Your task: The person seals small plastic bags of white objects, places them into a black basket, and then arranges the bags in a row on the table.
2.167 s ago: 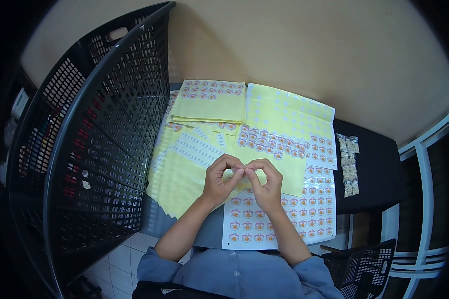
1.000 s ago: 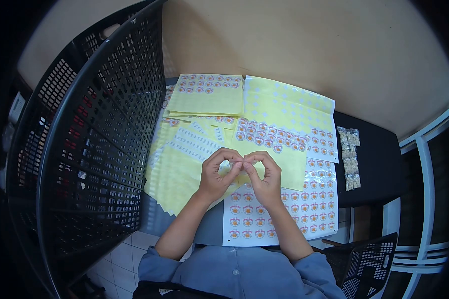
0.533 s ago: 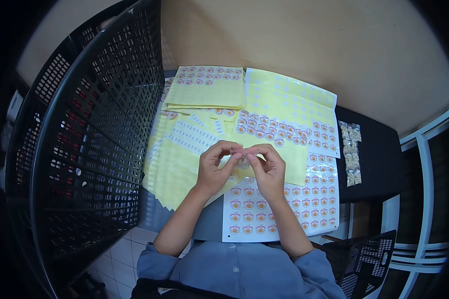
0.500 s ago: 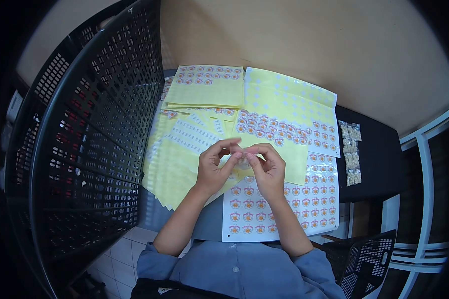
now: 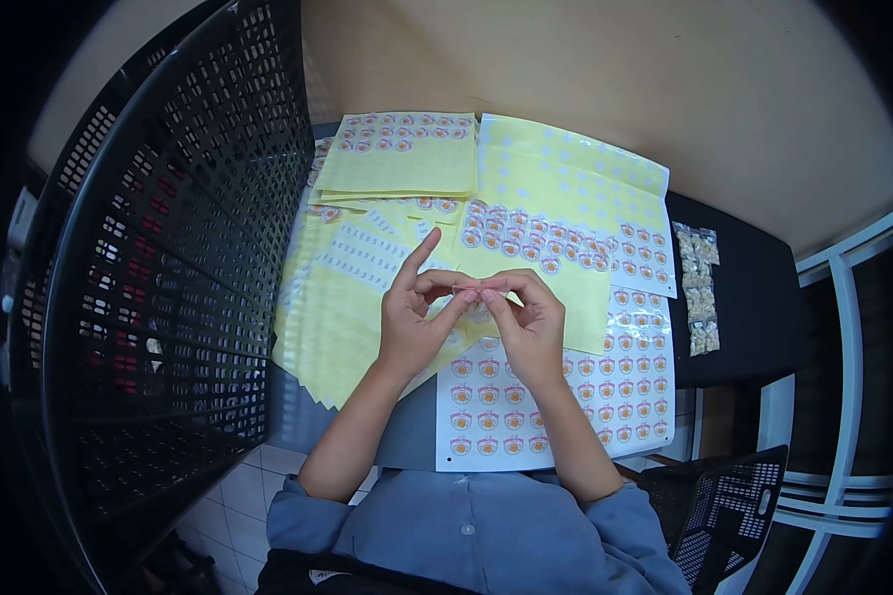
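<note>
Head view, frame centre: my left hand point(image 5: 414, 322) and right hand point(image 5: 529, 327) meet fingertip to fingertip, both pinched shut on a small sticker point(image 5: 478, 289), left index raised. Below them lies a white sticker sheet point(image 5: 605, 407) on the worktop point(image 5: 754, 317); black crate point(image 5: 159, 248) at left.

Sticker sheets point(image 5: 556, 397): orange round emblems, lettering too small to read.
Yellow backing sheets point(image 5: 407, 169): no legible text.

Our left hand point(image 5: 414, 322) and right hand point(image 5: 529, 327) meet fingertip to fingertip, pinching; left index finger raised, forearms angled inward.
</note>
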Motion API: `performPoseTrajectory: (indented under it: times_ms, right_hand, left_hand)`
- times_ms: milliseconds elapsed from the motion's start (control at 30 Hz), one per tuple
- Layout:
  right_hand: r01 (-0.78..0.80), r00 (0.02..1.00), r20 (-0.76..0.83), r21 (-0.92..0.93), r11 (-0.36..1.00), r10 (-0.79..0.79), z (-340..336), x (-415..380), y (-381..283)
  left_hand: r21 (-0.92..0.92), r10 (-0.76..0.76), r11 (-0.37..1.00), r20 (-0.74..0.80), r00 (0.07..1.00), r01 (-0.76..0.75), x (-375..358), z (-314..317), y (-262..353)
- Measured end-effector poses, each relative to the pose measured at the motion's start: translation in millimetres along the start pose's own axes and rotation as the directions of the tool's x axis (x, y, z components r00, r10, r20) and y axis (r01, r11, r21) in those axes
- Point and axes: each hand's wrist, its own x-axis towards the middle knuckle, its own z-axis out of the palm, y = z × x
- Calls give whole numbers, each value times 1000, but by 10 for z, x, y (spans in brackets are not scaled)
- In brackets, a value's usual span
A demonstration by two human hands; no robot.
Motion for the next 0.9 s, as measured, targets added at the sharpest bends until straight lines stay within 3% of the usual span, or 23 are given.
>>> performPoseTrajectory:
  times_ms: [767, 900]
  right_hand:
    - [109, 993, -36, -130, 986, -115, 12, 1, 23]
    - [150, 987, -17, -263, 953, -160, -38, 33, -46]
  left_hand:
    - [41, 35, 999, -53, 998, -33, -23, 27, 9]
    - [23, 22, 1000, -71, 997, -20, 2, 5, 28]
